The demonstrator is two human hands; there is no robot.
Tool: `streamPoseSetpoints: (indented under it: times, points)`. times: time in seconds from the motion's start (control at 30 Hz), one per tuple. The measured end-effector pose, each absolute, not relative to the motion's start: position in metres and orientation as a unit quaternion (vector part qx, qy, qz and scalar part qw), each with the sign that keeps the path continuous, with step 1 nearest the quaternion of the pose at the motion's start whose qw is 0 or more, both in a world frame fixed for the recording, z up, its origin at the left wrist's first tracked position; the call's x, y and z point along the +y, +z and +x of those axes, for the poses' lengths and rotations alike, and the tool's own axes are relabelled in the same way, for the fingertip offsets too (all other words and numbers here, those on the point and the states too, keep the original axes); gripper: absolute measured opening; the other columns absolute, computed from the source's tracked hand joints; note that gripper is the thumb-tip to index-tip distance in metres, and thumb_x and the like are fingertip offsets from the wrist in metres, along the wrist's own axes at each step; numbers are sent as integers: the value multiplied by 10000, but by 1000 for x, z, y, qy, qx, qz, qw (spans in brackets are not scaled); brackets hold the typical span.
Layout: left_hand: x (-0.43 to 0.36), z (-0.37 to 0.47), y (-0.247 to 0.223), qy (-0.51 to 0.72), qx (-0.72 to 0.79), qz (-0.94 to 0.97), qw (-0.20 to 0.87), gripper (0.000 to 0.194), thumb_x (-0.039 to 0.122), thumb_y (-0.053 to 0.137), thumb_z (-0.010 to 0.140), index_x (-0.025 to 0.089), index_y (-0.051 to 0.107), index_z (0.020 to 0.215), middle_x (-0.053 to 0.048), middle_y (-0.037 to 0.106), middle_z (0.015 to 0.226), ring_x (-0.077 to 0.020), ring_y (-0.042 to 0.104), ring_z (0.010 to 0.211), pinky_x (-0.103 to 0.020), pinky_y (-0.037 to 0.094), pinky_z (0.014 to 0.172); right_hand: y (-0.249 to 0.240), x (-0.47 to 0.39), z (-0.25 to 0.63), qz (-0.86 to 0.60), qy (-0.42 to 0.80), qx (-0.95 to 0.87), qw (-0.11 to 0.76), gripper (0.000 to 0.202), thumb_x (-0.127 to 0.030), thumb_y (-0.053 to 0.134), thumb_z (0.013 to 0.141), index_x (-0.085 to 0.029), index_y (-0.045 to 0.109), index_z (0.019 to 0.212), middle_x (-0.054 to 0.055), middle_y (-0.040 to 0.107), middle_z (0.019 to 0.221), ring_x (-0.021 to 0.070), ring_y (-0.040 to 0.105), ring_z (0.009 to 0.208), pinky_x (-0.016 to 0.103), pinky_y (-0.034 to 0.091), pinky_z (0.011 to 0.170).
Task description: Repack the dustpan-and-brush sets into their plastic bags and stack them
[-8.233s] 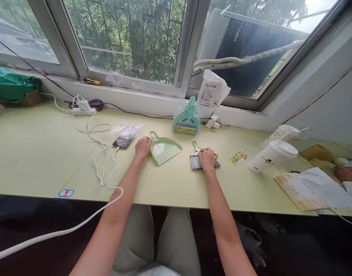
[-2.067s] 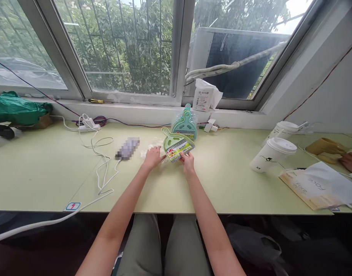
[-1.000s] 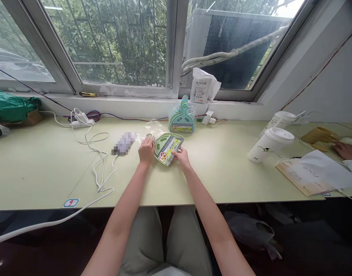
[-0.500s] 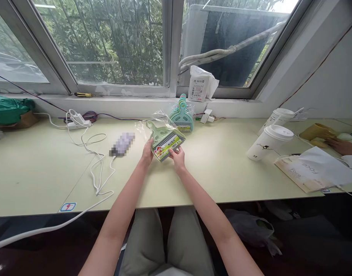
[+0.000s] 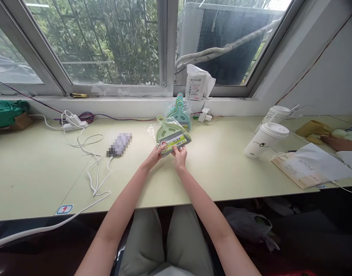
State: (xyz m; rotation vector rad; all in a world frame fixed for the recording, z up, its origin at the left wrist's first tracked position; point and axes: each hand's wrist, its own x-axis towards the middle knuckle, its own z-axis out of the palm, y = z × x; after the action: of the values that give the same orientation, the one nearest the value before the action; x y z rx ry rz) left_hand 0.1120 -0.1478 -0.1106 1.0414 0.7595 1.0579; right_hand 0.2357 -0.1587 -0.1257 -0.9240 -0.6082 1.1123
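Between my two hands is a green dustpan and brush set [image 5: 170, 132] in clear plastic wrap, its bristle edge and yellow-and-white label towards me, its looped handle pointing away. My left hand [image 5: 155, 156] grips the lower left corner, thumb on the label. On the lower edge, right of the middle, my right hand [image 5: 179, 155] pinches it. Just behind, against the wall, stands a stack of similar teal dustpan sets [image 5: 180, 111], partly hidden by the one I hold.
Left on the table lie a blurred-out phone [image 5: 120, 145], white cables [image 5: 97, 172] and a power strip [image 5: 75, 123]. To the right stand white lidded cups [image 5: 266, 140] beside a paper bag [image 5: 308, 165]. Another person's hand [image 5: 338, 143] shows at the far right. A white package [image 5: 195, 87] rests on the sill.
The dustpan set has turned so its handle points more directly away from me. My left hand has slid from its left side down to the lower left corner.
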Motion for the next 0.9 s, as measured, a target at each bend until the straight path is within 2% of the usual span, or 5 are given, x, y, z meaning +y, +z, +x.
streamPoseSetpoints:
  times: [0.27,0.43,0.6,0.7,0.9]
  points:
    - [-150,120,-114,476,343,473,657,511,391,648,805,235,515,1273,-93,553,1338,-225,555,1185,-388,466,977,-123,-158,240,-426,504,-258,706,301,-262,625,764,-203,481,1022,90,672,1082,173,676,945,299,580,785]
    - [-153,119,-109,353,335,528,696,496,454,610,820,221,574,1257,-132,626,1235,-265,586,1141,-395,485,923,-120,-157,249,-409,502,-249,720,353,-251,633,775,-203,483,1091,88,677,1063,178,681,931,313,580,810]
    - [-146,117,-107,501,331,495,628,486,442,566,835,192,556,1252,-99,605,1274,-241,573,1162,-347,479,944,-120,-154,246,-375,530,-281,707,391,-249,665,755,-209,494,1104,68,672,1064,172,678,934,330,581,823]
    - [-140,113,-114,525,390,453,606,511,310,669,734,167,553,1211,-94,648,1193,-239,626,1057,-325,515,873,-121,-152,245,-402,553,-298,666,354,-246,680,750,-210,514,1060,47,685,1004,162,692,862,321,595,771]
    - [-129,97,-121,555,454,373,589,387,209,605,719,123,576,1095,-101,698,1028,-220,673,914,-335,557,808,-112,-150,275,-507,575,-410,495,238,-385,646,799,-161,639,877,107,716,882,232,706,750,361,596,650]
